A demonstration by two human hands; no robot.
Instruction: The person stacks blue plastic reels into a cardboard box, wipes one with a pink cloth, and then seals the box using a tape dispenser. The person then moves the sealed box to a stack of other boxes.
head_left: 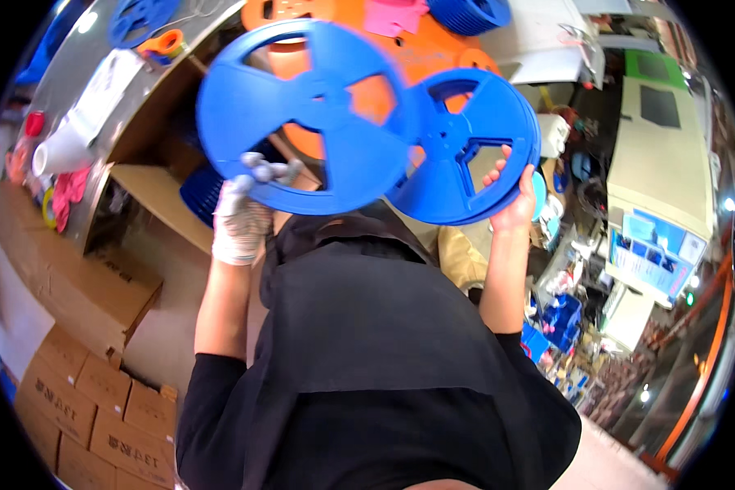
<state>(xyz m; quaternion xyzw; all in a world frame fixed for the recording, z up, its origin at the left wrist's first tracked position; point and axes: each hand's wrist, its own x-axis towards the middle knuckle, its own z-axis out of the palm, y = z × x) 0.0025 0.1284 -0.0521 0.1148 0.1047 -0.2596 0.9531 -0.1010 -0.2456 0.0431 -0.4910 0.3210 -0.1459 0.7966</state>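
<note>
My left hand [243, 219], in a whitish knit glove, grips the lower left rim of a large blue plastic reel [318, 94] with wide cut-out windows. Bare, my right hand [516, 204] is closed on the right rim of another blue reel [443, 139], its fingers reaching through a window. A doubled rim shows there, but I cannot tell if it is two flanges or two stacked reels. Both reels are held up in front of me, the left one overlapping the edge of the right one.
Behind the reels lies an orange surface [416, 51] with a stack of blue reels [470, 13]. An open cardboard box [162, 200] holding blue reels is at left. Cardboard cartons [98, 408] are piled lower left. A beige machine [660, 155] stands at right.
</note>
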